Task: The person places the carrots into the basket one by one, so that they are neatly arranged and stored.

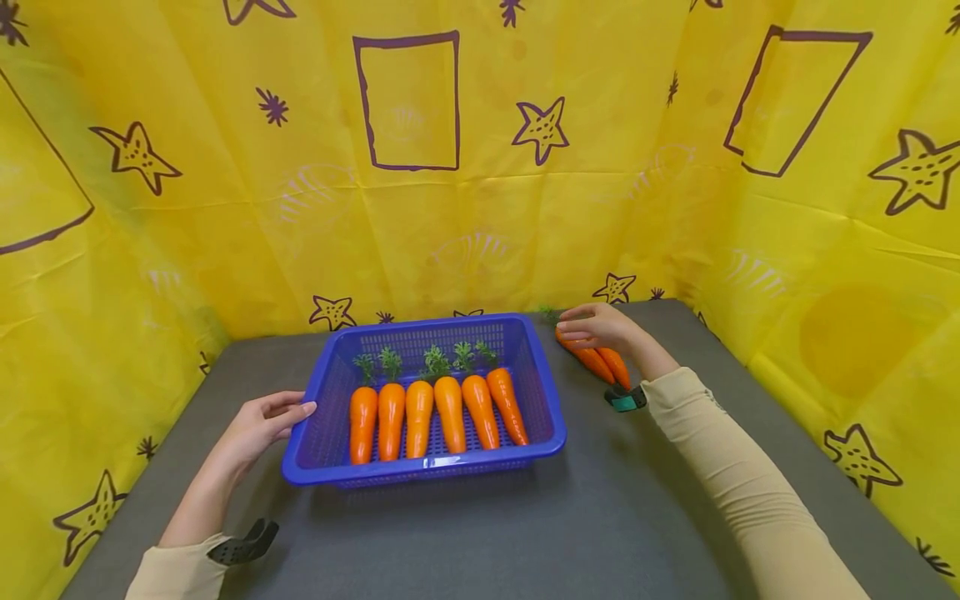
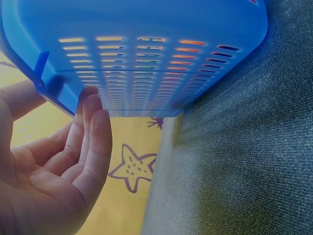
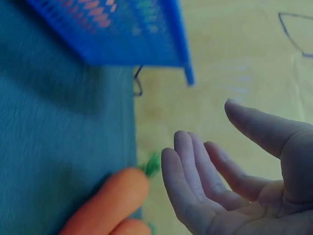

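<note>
A blue plastic basket (image 1: 551,408) holds a row of several orange carrots (image 1: 391,421) with green tops pointing away from me. My left hand (image 1: 258,429) grips the basket's left rim, thumb over the edge and fingers against the outer wall, as the left wrist view shows. To the right of the basket, two carrots (image 1: 592,361) lie side by side on the table, partly hidden behind my right hand (image 1: 603,327). That hand hovers over them with thumb and fingers apart and nothing between them. The right wrist view shows a gap between its fingertips and the nearer carrot (image 3: 115,196).
The dark grey table (image 1: 480,542) is enclosed at the back and sides by yellow cloth (image 1: 480,208) printed with stars and frames. Black bands (image 1: 243,546) circle both wrists over beige sleeves.
</note>
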Action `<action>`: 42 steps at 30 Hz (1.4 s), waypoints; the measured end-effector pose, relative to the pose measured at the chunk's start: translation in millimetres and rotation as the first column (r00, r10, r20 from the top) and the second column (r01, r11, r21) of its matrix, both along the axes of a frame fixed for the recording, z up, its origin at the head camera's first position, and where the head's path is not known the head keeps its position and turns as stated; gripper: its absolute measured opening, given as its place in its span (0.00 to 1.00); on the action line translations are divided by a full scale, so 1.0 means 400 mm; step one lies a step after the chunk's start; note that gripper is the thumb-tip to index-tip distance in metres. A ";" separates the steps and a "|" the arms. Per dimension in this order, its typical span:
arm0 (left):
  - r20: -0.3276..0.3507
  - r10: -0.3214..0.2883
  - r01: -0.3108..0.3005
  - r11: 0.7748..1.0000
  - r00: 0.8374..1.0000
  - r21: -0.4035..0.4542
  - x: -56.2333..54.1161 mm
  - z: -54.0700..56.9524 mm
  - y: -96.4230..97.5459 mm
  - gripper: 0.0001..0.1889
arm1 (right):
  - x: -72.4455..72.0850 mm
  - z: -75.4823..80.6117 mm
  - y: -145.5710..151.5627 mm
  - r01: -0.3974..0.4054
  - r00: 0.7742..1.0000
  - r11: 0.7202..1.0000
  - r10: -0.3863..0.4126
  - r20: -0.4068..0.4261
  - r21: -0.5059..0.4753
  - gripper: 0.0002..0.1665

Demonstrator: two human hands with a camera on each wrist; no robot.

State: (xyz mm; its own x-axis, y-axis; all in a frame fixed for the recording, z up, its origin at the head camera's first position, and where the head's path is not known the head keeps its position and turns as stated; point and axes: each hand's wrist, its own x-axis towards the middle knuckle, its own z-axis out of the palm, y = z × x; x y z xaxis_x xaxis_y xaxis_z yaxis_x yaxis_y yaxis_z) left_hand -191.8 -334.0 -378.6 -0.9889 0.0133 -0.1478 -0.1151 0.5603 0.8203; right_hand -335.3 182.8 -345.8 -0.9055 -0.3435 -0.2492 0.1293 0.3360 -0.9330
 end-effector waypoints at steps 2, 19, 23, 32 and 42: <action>-0.002 0.002 -0.002 1.000 1.000 0.002 0.001 0.000 0.000 0.37 | -0.008 -0.010 0.018 0.024 1.000 1.000 -0.024 0.009 0.000 0.31; -0.008 0.002 -0.002 1.000 1.000 -0.012 0.001 -0.004 -0.002 0.37 | -0.030 -0.082 0.156 0.299 0.954 0.954 -0.298 0.028 -0.015 0.33; -0.013 -0.002 0.002 1.000 1.000 -0.007 0.001 -0.003 -0.001 0.36 | -0.036 -0.105 0.174 0.339 0.939 0.940 -0.341 0.046 0.047 0.34; -0.032 -0.009 0.009 1.000 0.999 0.014 0.000 0.000 0.002 0.35 | -0.044 -0.151 0.189 0.359 0.921 0.930 -0.367 0.132 0.081 0.38; -0.016 -0.005 0.005 1.000 1.000 0.015 -0.003 -0.002 0.000 0.36 | -0.044 -0.177 0.187 0.315 0.937 0.928 -0.338 0.094 0.199 0.40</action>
